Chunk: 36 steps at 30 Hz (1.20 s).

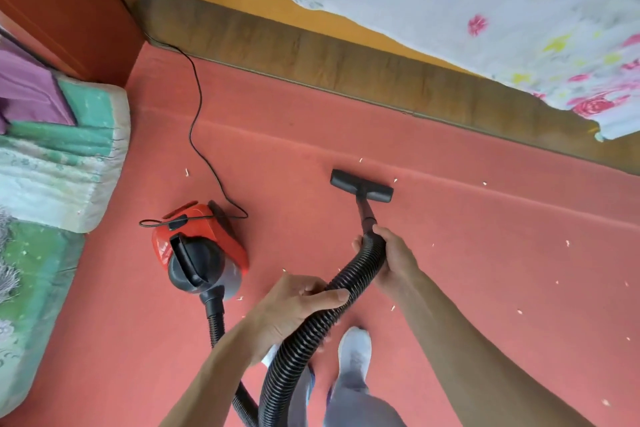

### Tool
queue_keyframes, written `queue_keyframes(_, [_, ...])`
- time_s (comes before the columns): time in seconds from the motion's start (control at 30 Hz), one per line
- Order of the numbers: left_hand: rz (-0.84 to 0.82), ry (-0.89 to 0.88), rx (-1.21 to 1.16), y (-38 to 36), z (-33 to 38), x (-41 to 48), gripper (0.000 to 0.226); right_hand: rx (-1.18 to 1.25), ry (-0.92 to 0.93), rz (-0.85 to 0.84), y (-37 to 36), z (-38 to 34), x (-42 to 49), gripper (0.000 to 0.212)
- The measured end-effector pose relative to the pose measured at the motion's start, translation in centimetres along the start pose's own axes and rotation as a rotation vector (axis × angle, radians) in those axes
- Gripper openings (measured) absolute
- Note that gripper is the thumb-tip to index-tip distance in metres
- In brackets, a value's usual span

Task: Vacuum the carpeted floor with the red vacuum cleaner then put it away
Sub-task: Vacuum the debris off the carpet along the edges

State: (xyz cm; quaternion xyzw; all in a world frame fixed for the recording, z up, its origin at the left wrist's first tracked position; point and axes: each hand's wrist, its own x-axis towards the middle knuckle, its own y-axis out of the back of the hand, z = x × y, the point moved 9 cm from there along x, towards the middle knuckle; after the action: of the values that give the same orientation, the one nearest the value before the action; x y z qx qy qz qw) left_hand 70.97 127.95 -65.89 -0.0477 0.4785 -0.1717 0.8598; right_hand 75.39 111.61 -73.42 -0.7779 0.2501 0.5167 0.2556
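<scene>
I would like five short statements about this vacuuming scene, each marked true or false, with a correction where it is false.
1. The left hand and the right hand both grip the black hose. True.
2. The floor nozzle rests on the bed. False: it lies on the red carpet.
3. The red vacuum cleaner stands to the left of the floor nozzle. True.
4. The carpet is free of litter. False: small white scraps lie scattered on it.
5. The power cord is fully wound up. False: it trails across the carpet toward the corner.
</scene>
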Motion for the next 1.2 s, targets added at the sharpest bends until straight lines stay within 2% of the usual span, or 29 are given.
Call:
queue_keyframes(0.23, [0.045, 0.03, -0.012, -3.2, -3.2, 3.1, 0.042, -0.158, 0.04, 0.034, 2.1, -1.6, 3.4, 0.032])
queue_keyframes(0.37, [0.047, 0.019, -0.007, -3.5, -2.9, 3.8, 0.039, -0.106, 0.048, 0.029, 1.8, -2.0, 3.3, 0.03])
queue_keyframes(0.5, [-0.012, 0.057, 0.056, -3.8, -3.2, 1.8, 0.055, -0.059, 0.027, 0.011, 3.2, -1.3, 1.8, 0.023])
queue_keyframes(0.6, [-0.05, 0.06, 0.082, -3.9, -3.0, 0.8, 0.053, -0.024, 0.022, -0.006, 4.0, -0.7, 1.2, 0.025])
queue_keyframes(0.73, [-0.014, 0.048, 0.089, -3.6, -2.8, 1.2, 0.056, -0.022, 0.043, -0.012, 3.6, -0.9, 2.0, 0.027])
queue_keyframes(0.87, [0.058, 0.02, 0.085, -3.3, -2.7, 2.1, 0.037, -0.112, 0.048, 0.009, 2.6, -1.4, 3.5, 0.025])
queue_keyframes(1.0, [0.099, 0.009, 0.056, -3.5, -2.8, 3.0, 0.029, -0.159, 0.063, 0.039, 1.9, -1.9, 4.5, 0.027])
queue_keyframes(1.13, [0.083, 0.005, 0.048, -3.3, -2.4, 3.2, 0.024, -0.131, 0.059, 0.051, 2.0, -2.3, 4.0, 0.03])
queue_keyframes(1.2, [0.033, 0.005, 0.093, -3.5, -2.1, 2.9, 0.031, -0.056, 0.048, 0.05, 3.0, -2.1, 3.3, 0.035])
